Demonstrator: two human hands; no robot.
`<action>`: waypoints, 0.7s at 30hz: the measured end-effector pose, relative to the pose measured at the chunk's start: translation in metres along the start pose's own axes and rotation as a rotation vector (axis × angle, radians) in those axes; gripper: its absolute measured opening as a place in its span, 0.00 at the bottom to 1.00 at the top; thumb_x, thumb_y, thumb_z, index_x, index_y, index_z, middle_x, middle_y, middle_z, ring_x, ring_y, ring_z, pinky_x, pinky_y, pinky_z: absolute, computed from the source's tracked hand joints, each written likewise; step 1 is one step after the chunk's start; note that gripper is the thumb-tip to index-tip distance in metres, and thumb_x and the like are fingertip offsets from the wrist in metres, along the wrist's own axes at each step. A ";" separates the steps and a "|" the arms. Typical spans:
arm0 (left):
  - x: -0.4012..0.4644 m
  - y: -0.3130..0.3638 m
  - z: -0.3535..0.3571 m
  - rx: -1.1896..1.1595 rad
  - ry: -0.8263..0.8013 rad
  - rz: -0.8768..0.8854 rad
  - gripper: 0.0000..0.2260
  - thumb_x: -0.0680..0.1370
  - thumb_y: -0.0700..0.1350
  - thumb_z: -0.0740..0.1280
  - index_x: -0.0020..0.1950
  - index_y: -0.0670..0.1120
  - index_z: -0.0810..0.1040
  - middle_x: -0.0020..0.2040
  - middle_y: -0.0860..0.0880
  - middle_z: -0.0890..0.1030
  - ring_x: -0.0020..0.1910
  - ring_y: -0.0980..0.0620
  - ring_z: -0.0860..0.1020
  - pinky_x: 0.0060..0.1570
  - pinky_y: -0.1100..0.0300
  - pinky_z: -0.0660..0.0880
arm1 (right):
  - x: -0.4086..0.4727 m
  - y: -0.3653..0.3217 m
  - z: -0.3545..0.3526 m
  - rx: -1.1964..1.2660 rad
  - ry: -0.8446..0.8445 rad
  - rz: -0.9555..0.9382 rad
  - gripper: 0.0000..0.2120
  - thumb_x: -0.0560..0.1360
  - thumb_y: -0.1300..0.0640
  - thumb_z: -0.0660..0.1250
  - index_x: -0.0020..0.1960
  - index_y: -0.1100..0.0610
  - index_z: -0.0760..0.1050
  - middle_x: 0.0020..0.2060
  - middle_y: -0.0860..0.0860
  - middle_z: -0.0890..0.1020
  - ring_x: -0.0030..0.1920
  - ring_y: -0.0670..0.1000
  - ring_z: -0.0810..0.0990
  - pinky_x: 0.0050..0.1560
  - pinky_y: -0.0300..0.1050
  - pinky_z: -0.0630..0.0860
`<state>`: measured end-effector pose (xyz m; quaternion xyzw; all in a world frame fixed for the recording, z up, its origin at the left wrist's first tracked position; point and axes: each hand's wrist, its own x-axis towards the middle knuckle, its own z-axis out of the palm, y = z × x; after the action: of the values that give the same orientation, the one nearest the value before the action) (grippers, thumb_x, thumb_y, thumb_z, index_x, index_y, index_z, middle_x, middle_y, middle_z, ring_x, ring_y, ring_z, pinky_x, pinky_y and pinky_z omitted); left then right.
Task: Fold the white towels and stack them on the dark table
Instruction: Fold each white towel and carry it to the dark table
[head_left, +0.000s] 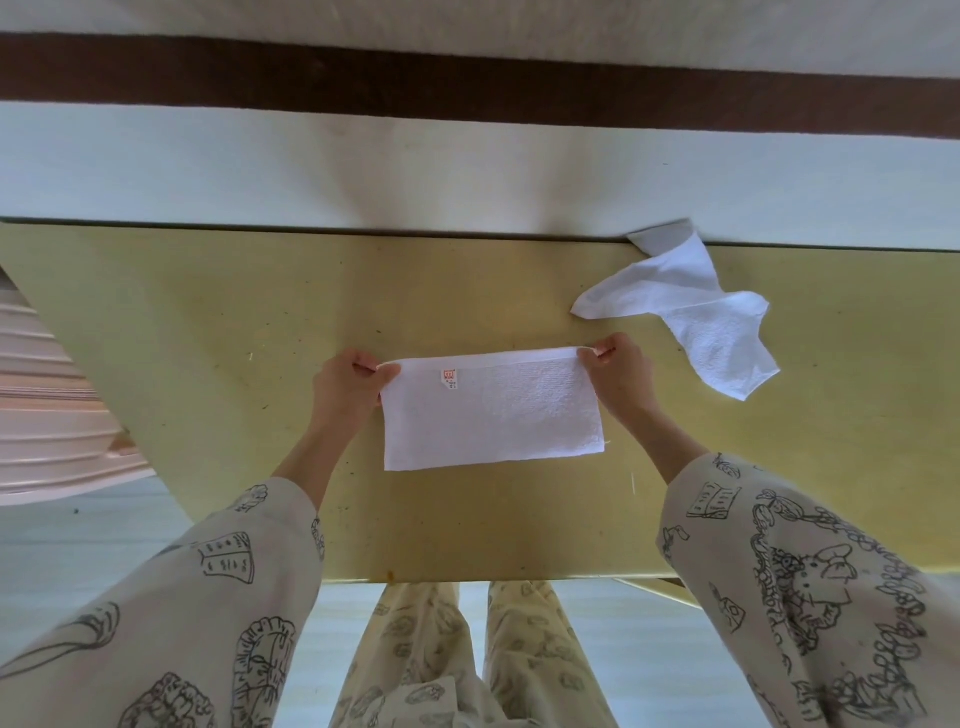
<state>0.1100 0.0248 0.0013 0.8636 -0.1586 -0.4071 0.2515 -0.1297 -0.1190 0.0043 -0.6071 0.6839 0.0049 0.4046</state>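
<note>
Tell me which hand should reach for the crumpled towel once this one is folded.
Probably the right hand. The crumpled towel lies on the table just beyond and to the right of it, while the left hand sits across the held towel. Both hands now pinch that towel's far corners.

Setting: domestic interior, most likely a home room. Evidence: plain yellowish desk (218, 322) with a scuffed, speckled top, its far edge pushed against a pale wall (467, 171) crossed by a dark brown band (467, 83). Pale floor (78, 551) beyond the near edge. Person wears loose printed loungewear, sleeves (810, 582) and trousers (421, 654) cartoon-patterned. A ribbed pinkish object (47, 395) sits off the left edge; identity unclear.
</note>
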 end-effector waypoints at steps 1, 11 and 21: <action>-0.002 0.001 0.000 0.007 0.019 0.013 0.11 0.74 0.46 0.69 0.52 0.42 0.73 0.45 0.45 0.79 0.39 0.47 0.77 0.35 0.61 0.71 | -0.001 -0.002 0.000 0.033 0.003 0.021 0.12 0.77 0.56 0.63 0.56 0.63 0.71 0.46 0.54 0.78 0.49 0.54 0.75 0.45 0.41 0.66; -0.053 -0.022 0.061 0.608 0.114 0.775 0.18 0.78 0.43 0.53 0.67 0.41 0.65 0.66 0.39 0.71 0.67 0.40 0.67 0.66 0.42 0.63 | -0.055 0.015 0.054 -0.483 0.221 -0.731 0.20 0.78 0.55 0.53 0.67 0.62 0.66 0.67 0.62 0.70 0.69 0.61 0.66 0.69 0.60 0.63; -0.028 -0.050 0.077 0.809 0.121 0.814 0.21 0.80 0.48 0.53 0.73 0.45 0.62 0.73 0.41 0.63 0.73 0.42 0.58 0.72 0.44 0.52 | -0.028 0.050 0.074 -0.543 0.239 -0.709 0.24 0.79 0.49 0.53 0.72 0.58 0.63 0.72 0.63 0.63 0.73 0.60 0.60 0.74 0.53 0.54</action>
<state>0.0363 0.0557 -0.0512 0.7822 -0.6067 -0.1342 0.0462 -0.1329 -0.0455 -0.0545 -0.8838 0.4501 -0.0248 0.1257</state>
